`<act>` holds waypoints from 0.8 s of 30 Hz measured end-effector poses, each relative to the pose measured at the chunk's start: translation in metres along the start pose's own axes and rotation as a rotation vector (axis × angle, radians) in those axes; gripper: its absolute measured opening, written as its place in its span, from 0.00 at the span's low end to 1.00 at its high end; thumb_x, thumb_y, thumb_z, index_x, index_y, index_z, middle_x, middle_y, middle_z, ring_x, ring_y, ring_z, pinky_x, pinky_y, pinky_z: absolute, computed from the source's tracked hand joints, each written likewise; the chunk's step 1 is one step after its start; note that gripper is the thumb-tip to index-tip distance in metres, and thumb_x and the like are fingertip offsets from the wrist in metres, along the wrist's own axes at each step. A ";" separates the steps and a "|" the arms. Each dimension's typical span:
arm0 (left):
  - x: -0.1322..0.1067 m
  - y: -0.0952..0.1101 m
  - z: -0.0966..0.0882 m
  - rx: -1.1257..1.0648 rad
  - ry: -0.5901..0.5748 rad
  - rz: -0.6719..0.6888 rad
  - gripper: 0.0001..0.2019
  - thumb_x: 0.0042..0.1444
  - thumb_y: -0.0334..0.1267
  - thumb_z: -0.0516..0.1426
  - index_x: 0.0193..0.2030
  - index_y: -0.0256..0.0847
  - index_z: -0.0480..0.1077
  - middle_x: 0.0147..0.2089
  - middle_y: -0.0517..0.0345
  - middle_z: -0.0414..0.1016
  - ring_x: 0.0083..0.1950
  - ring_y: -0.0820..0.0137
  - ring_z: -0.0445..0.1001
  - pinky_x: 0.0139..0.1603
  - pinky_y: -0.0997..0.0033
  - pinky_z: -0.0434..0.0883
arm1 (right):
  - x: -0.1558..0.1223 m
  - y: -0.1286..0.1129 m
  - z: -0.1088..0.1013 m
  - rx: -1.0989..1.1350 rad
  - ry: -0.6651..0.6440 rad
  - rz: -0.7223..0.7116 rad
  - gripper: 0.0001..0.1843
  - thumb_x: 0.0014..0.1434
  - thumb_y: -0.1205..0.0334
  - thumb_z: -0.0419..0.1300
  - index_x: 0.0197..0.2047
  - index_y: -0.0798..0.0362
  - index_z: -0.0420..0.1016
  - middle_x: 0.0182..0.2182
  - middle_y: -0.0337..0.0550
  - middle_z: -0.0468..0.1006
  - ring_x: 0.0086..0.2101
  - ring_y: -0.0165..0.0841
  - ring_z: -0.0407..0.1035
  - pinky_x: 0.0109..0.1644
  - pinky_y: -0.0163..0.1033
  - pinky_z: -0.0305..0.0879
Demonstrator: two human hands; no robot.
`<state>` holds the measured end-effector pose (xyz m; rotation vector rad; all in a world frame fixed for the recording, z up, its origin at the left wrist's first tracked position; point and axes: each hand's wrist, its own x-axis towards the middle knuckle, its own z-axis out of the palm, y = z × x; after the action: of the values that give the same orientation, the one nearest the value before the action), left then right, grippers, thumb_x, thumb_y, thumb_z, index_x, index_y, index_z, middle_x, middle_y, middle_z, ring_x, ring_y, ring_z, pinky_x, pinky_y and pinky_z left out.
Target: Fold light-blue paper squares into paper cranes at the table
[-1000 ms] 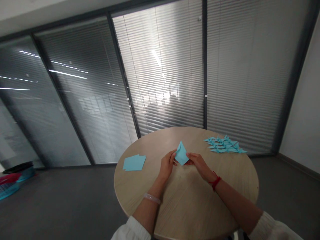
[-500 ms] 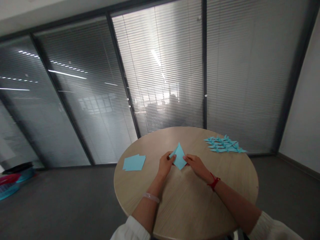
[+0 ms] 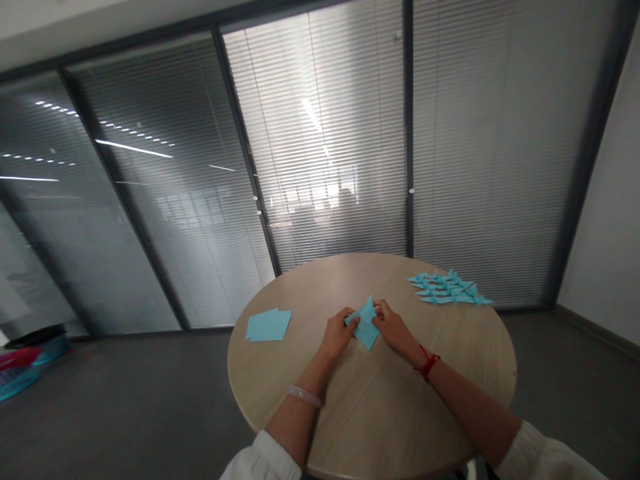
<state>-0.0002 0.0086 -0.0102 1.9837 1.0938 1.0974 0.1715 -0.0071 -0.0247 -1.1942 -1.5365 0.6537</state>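
A folded light-blue paper (image 3: 365,325) lies low over the middle of the round wooden table (image 3: 370,413), pinched between both hands. My left hand (image 3: 339,333) grips its left edge with closed fingers. My right hand (image 3: 394,327) holds its upper right edge, fingers curled over the fold. A clear bracelet sits on my left wrist and a red cord on my right wrist.
A small stack of flat blue paper sheets (image 3: 269,325) lies at the table's left. Several finished blue folded paper figures (image 3: 449,289) are laid out at the far right. Glass walls with blinds stand behind. Coloured baskets (image 3: 25,357) sit on the floor at left.
The paper, held upright as a tall pointed shape before, has been lowered toward the table. My right hand moved up onto its top edge and both hands drew closer.
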 end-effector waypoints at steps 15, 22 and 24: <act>0.006 -0.001 -0.006 -0.432 0.183 -0.215 0.23 0.40 0.56 0.62 0.27 0.34 0.69 0.21 0.62 0.64 0.24 0.76 0.63 0.26 0.75 0.65 | 0.008 0.010 -0.001 0.508 -0.007 0.107 0.25 0.42 0.42 0.64 0.33 0.57 0.76 0.28 0.46 0.78 0.29 0.38 0.72 0.35 0.43 0.69; 0.007 -0.002 -0.007 -0.618 0.212 -0.258 0.24 0.37 0.55 0.64 0.29 0.33 0.70 0.22 0.63 0.64 0.23 0.78 0.63 0.28 0.74 0.66 | 0.006 0.008 -0.002 0.553 -0.001 0.147 0.22 0.41 0.46 0.65 0.31 0.58 0.77 0.27 0.44 0.77 0.27 0.35 0.71 0.32 0.41 0.69; 0.007 -0.003 -0.008 -0.667 0.218 -0.269 0.25 0.37 0.55 0.64 0.30 0.33 0.70 0.22 0.63 0.65 0.23 0.78 0.63 0.30 0.73 0.68 | 0.006 0.008 -0.003 0.568 -0.006 0.142 0.22 0.42 0.47 0.66 0.31 0.58 0.77 0.28 0.44 0.77 0.29 0.36 0.71 0.34 0.41 0.70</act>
<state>-0.0059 0.0172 -0.0057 1.1861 0.9054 1.3307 0.1772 0.0007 -0.0282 -0.8657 -1.1599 1.1012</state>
